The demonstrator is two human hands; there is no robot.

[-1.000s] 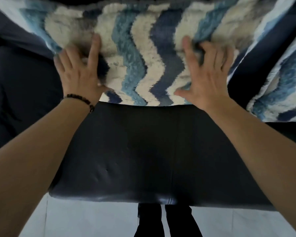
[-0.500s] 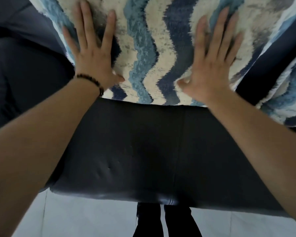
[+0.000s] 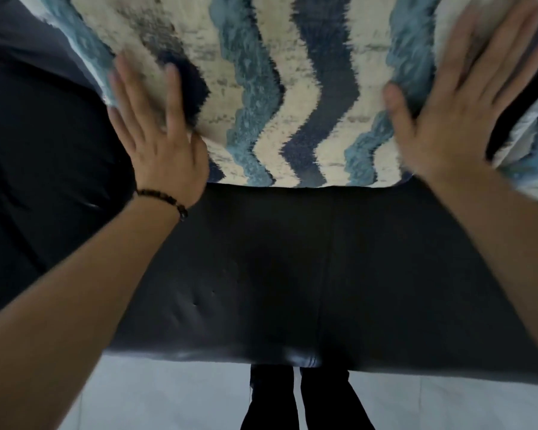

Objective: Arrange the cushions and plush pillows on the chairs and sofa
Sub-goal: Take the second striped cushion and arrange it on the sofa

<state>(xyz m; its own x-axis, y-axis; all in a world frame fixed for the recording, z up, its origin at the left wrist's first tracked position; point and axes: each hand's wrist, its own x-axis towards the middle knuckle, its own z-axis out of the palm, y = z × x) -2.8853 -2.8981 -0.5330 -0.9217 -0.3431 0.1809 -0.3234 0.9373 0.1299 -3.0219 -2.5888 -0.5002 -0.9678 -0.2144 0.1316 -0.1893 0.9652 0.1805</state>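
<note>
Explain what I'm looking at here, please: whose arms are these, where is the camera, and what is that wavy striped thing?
There is no machine here. A person wears a camera on the head, looking forward and down, so both bare arms reach into the picture from below. The left hand, with a dark bead bracelet on its wrist, and the right hand lie flat and open on a plush pillow with wavy blue, navy and cream stripes. Neither hand grips it. The pillow stands at the back of a dark seat cushion. A second similar pillow peeks in at the right edge. Below are a pale floor and the person's dark trouser legs.

Seat (image 3: 292,274) bare in front; plush pillow (image 3: 292,88) blocks back.
</note>
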